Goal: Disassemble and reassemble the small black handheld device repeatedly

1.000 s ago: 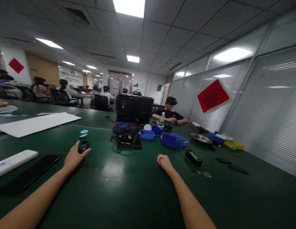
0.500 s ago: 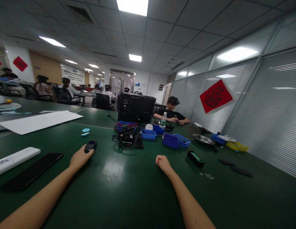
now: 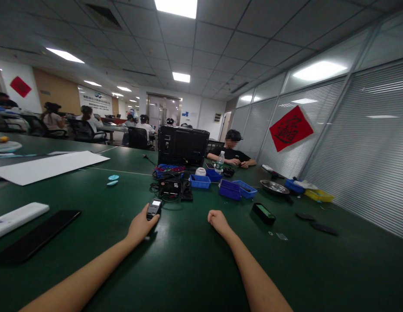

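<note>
My left hand is closed around a small black handheld device with a lit screen at its top end. The thumb lies along its near side, and a shadow falls on the green table beneath. To the right, my right hand rests near the tabletop, curled into a fist with nothing visible in it. A black box with a green inside lies further right of that fist. Beyond both hands are a tangle of black cables and a black adapter.
Blue trays, a ball, a water bottle and a black monitor stand ahead. A steel pan sits at right. On the left lie a white bar, a black panel and white sheet. A person sits opposite.
My left hand has moved right with the handheld device, toward the middle of the table, and the device's screen now shows bright. My right hand stays in a fist. The view has shifted slightly.
</note>
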A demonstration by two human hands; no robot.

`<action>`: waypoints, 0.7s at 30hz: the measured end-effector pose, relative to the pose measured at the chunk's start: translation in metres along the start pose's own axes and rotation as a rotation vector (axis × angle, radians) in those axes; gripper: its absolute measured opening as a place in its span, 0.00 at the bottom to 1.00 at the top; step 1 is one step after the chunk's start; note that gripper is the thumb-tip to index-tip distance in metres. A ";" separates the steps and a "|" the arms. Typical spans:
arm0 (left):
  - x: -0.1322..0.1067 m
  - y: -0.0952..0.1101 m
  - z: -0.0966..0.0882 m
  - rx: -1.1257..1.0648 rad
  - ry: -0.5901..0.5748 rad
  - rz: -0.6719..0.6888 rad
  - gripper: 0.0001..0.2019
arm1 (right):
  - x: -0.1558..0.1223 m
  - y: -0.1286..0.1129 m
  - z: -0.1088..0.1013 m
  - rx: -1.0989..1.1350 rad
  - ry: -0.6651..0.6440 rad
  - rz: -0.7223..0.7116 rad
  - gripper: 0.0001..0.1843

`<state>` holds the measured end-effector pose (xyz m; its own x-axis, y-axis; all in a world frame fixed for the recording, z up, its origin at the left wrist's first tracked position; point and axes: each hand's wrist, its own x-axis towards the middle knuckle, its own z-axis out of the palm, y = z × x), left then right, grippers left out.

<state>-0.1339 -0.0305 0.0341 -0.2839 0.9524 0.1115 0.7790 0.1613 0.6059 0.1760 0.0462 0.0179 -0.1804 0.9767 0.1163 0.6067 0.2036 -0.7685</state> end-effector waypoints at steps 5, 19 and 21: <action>-0.017 0.035 0.031 -0.072 -0.022 0.076 0.36 | -0.002 -0.005 0.007 -0.006 -0.015 -0.018 0.11; -0.023 0.077 0.089 -0.417 -0.174 0.309 0.30 | -0.011 -0.024 0.017 -0.095 0.096 -0.047 0.12; -0.020 0.075 0.087 -0.491 -0.181 0.347 0.27 | -0.015 -0.033 0.017 -0.110 0.163 -0.041 0.13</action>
<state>-0.0213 -0.0153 0.0087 0.0722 0.9637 0.2570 0.4491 -0.2615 0.8544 0.1457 0.0234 0.0313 -0.0846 0.9638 0.2530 0.6842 0.2408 -0.6884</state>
